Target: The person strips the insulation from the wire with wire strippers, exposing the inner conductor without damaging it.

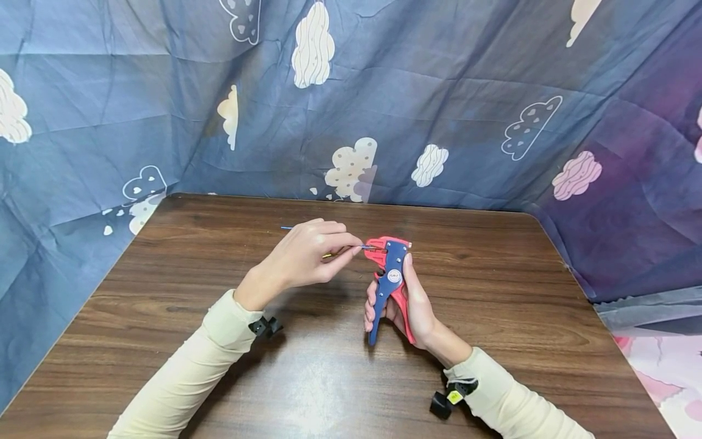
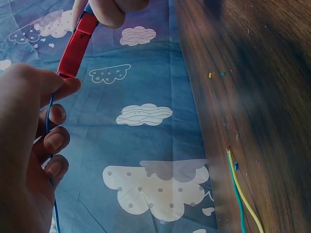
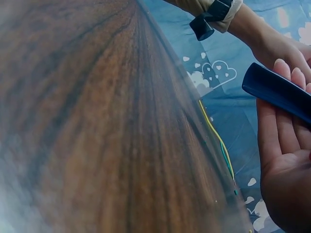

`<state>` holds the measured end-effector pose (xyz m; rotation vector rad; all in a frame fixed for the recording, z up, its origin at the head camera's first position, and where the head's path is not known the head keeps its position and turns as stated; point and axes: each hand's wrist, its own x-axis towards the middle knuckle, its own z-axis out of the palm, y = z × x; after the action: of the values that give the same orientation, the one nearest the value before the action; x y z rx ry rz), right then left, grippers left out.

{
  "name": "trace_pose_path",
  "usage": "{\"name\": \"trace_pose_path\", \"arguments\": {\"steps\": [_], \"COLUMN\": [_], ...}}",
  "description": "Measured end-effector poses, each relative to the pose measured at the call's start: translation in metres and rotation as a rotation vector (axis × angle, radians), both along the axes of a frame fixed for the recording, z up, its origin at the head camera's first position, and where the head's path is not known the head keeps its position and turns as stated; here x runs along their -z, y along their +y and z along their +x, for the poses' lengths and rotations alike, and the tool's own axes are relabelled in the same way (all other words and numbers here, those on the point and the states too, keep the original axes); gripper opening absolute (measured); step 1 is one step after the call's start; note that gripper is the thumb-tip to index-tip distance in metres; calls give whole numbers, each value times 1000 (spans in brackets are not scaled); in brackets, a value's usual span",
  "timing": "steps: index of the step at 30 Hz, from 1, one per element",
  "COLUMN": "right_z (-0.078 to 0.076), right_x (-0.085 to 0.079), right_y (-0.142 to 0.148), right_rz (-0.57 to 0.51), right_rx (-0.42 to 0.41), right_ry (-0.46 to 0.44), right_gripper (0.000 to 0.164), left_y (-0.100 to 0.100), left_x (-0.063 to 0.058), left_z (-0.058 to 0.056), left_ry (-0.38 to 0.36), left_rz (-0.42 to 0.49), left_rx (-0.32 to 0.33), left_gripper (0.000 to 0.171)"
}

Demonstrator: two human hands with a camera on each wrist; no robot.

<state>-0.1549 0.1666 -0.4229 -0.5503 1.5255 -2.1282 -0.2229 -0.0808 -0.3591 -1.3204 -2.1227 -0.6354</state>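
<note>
My left hand [image 1: 309, 253] pinches a blue wire [image 2: 47, 121] between thumb and fingertips. Its near end runs to the red jaws of a wire stripper, and the rest trails back past the curled fingers. The wire stripper [image 1: 393, 262], with a dark blue body and red parts, stands tilted in my right hand [image 1: 419, 308]. Fingers wrap its blue handle [image 3: 277, 91] while the palm backs the red handle [image 1: 403, 311]. In the left wrist view, the red jaw end [image 2: 77, 46] comes right up to the left fingertips.
A yellow wire [image 2: 247, 206] and a green wire [image 2: 238, 191] lie together on the wooden table [image 1: 219, 366]. Small yellow [image 2: 210, 75], green [image 2: 223, 74] and blue [image 2: 236, 166] bits are scattered near them. A patterned cloth [image 1: 411, 110] hangs behind the table.
</note>
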Motion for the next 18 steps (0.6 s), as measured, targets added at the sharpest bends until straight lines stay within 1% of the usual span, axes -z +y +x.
{"name": "trace_pose_path", "arguments": {"steps": [4,9,18], "right_z": [0,-1,-4], "right_x": [0,1,3], "right_y": [1,1,4], "right_rz": [5,13,6], "right_rx": [-2,1,-25], "right_ry": [-7,-21,-77], "right_gripper": [90,90,87], "left_y": [0,-1,-3], "left_x": [0,1,3], "left_z": [0,1,-2], "left_ry": [-14,-53,-109], "left_rz": [-6,-14,-30], "left_rx": [1,5,2], "left_gripper": [13,14,14]}}
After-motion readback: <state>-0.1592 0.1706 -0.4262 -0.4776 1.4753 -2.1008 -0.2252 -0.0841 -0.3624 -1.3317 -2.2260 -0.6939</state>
